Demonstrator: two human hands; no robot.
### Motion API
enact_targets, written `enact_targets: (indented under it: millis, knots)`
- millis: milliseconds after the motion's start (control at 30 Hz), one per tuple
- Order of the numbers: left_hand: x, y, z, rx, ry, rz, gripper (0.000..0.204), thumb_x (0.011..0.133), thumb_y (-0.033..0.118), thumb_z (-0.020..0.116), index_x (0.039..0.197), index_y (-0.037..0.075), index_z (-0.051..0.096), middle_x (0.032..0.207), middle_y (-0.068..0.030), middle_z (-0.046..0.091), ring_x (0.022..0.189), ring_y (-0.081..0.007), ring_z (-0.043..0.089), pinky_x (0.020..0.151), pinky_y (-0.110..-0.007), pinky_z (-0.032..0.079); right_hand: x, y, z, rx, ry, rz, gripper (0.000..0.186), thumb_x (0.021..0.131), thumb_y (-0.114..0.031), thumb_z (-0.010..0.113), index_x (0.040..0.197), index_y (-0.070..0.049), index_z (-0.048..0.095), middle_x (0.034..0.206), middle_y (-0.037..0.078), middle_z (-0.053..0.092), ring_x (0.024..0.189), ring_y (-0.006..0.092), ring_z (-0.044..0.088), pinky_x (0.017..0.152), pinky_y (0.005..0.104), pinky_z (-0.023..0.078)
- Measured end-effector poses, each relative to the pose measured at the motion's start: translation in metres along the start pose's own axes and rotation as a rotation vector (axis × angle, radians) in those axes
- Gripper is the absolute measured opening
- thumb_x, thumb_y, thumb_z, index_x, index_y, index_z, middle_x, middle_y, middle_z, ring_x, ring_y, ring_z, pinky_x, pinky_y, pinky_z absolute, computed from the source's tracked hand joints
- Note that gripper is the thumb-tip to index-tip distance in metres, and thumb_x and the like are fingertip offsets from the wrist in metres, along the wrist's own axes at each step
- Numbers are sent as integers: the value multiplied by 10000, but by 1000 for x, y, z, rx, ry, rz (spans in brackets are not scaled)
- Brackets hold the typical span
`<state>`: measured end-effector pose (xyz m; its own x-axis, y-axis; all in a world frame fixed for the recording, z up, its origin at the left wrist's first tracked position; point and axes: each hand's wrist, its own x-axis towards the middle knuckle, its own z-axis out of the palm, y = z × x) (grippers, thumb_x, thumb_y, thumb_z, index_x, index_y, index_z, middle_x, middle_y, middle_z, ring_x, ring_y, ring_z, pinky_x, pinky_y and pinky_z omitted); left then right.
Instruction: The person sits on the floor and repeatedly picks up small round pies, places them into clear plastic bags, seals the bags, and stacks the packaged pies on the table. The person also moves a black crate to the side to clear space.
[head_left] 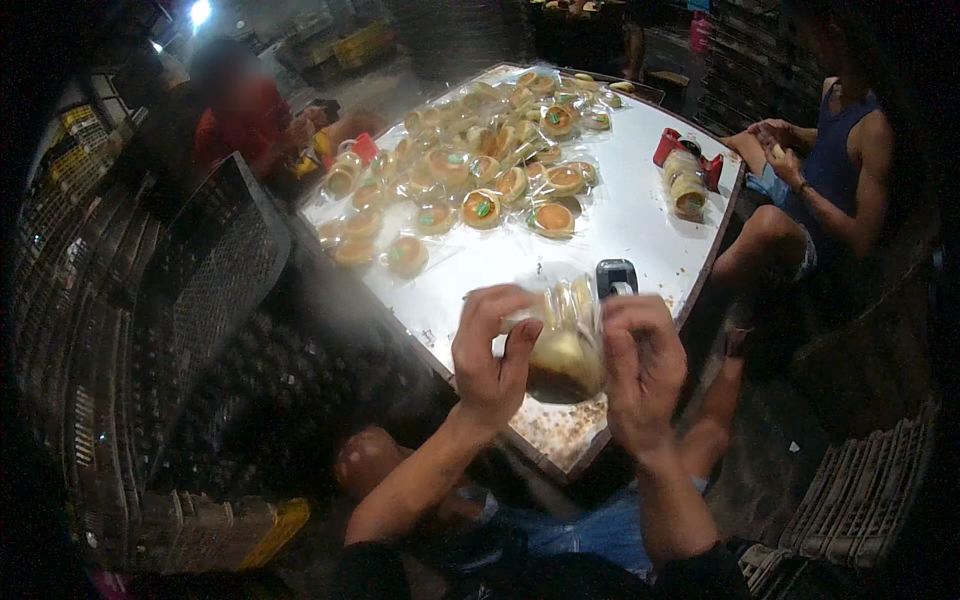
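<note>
A clear plastic bag of round buns (563, 352) hangs between my two hands above the near corner of the white table. My left hand (492, 350) is closed on the bag's left side, thumb toward me. On the other side, my right hand (640, 365) has curled fingers gripping the bag's right edge. Motion smears the bag, so I cannot count the buns inside. Just beyond my right fingers lies a dark grey and black handheld device (616, 275), partly hidden by that hand. Past the bag, several wrapped round buns (481, 208) with green labels lie in a heap.
The white table (640, 235) has crumbs at its near corner. A red tape dispenser (668, 146) stands by a stack of wrapped buns (686, 185). One person (240, 125) sits far left, another (840, 170) at right. Dark plastic crates (220, 270) rise on the left.
</note>
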<state>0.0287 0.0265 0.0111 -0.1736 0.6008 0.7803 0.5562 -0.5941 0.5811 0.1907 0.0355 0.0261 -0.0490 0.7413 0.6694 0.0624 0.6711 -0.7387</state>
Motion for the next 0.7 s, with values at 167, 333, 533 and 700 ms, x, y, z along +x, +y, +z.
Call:
enact_targets:
  millis: [167,333,533,700]
  knots:
    - [-7,21,-11,-501,80,-516,247,1004,190,530,930,-32,607,783,-36,612,711,-83,548,668,-223,451,-8,-17,3,179,44,270,132,996,-161,500,974,-31,505,901,93,611,842,170,593,812,297,476]
    - [-3,4,-23,-445,-179,-721,224,1000,184,538,920,-17,598,768,-25,591,678,-57,499,623,-211,424,-7,-15,36,408,41,299,91,1008,-110,449,1041,-26,433,906,153,636,827,222,647,790,346,537]
    - [-1,-17,-29,-427,-270,-945,159,951,132,607,1014,-8,566,782,-15,555,744,-76,505,687,-230,442,-2,-4,54,625,49,443,174,1042,-202,372,1114,-51,326,948,233,654,853,317,680,803,413,563]
    - [-8,-3,-18,-85,214,10,558,874,185,681,1274,-34,360,1196,-196,491,1127,-281,500,982,-399,398,-1,7,57,578,57,380,201,1046,-230,373,1114,-50,315,923,230,663,817,316,680,764,396,569]
